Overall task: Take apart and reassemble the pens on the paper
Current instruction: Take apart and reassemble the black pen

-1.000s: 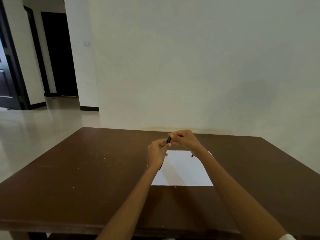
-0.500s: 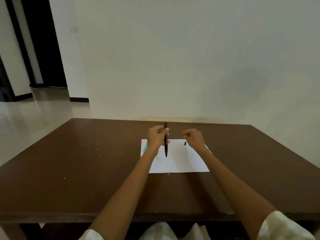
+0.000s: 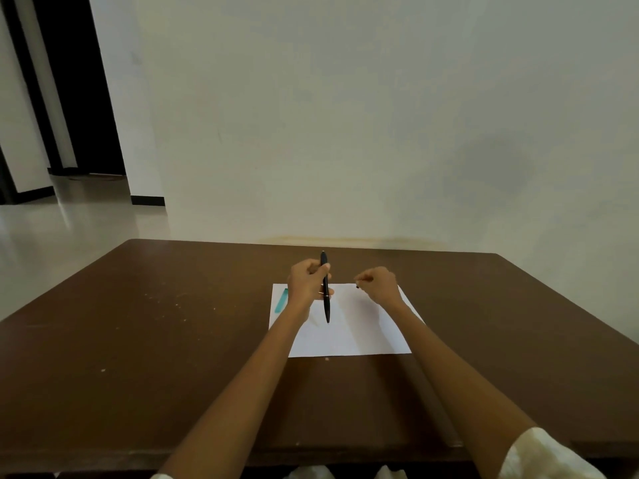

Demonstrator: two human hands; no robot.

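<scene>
A white sheet of paper lies on the brown table. My left hand grips a black pen and holds it nearly upright above the paper, tip down. My right hand hovers over the sheet's far edge with its fingers curled together. A tiny black pen piece lies on the paper right at its fingertips; I cannot tell whether they touch. A teal pen part rests on the paper's left edge, partly hidden by my left wrist.
The table's far edge stands against a pale wall. Small light specks are scattered on the table's left half. A doorway and shiny floor lie to the far left.
A second ago both hands met at the pen's top end. My right hand has since let go and moved right, and my left hand now holds the pen alone.
</scene>
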